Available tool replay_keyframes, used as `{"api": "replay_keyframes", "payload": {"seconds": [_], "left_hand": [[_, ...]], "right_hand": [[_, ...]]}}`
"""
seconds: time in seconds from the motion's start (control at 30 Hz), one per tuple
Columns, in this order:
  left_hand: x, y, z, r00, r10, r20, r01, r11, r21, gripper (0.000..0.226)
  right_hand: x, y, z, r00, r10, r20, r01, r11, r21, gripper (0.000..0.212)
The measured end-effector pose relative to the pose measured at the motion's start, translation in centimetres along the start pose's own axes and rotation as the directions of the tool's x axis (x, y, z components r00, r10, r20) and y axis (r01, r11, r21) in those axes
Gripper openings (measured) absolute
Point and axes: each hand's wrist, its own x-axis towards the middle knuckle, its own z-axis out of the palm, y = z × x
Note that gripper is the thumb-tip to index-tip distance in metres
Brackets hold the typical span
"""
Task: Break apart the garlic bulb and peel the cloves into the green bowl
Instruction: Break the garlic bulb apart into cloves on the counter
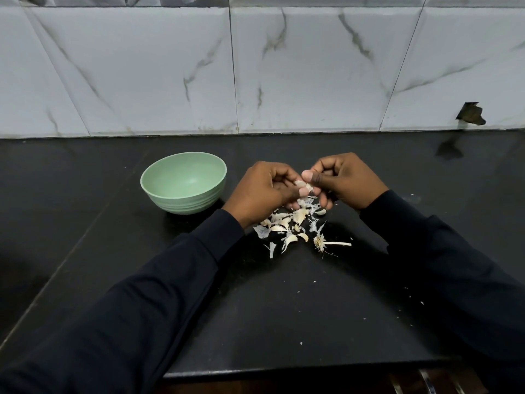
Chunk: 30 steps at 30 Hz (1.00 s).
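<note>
As the left hand and right hand both curl in and pinch 1 garlic clove, it hangs above the loose cloves near the green bowl. It is likely light and firm, with brittle papery skin, so grip its ends.

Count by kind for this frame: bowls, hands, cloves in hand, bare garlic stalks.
green bowl: 1
hands: 2 (left hand, right hand)
held clove: 1
root stalk: 1
Total: 5
The pile of loose cloves and skins is too jumbled to count.
</note>
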Motion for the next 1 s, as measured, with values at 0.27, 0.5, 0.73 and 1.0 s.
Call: {"api": "replay_keyframes", "payload": {"seconds": [0.27, 0.5, 0.73, 1.0], "left_hand": [[-0.2, -0.2, 0.2, 0.998, -0.061, -0.010, 0.056, 0.962, -0.266, 0.010], [-0.2, -0.2, -0.1, 0.985, -0.150, -0.082, 0.109, 0.921, -0.375, 0.011], [-0.4, 0.0, 0.1, 0.991, -0.123, -0.051, 0.096, 0.926, -0.365, 0.010], [0.3, -0.3, 1.0, 0.988, -0.071, -0.135, 0.053, 0.990, -0.133, 0.016]], "right_hand": [[0.1, 0.0, 0.7, 0.998, -0.015, 0.062, 0.001, 0.976, 0.218, 0.012], [-0.1, 0.0, 0.8, 0.996, -0.056, 0.071, 0.042, 0.982, 0.183, 0.029], [-0.3, -0.2, 0.6, 0.989, -0.143, 0.024, 0.140, 0.987, 0.080, 0.015], [0.2, -0.2, 0.8, 0.994, -0.107, 0.001, 0.106, 0.990, -0.095, 0.002]]}}
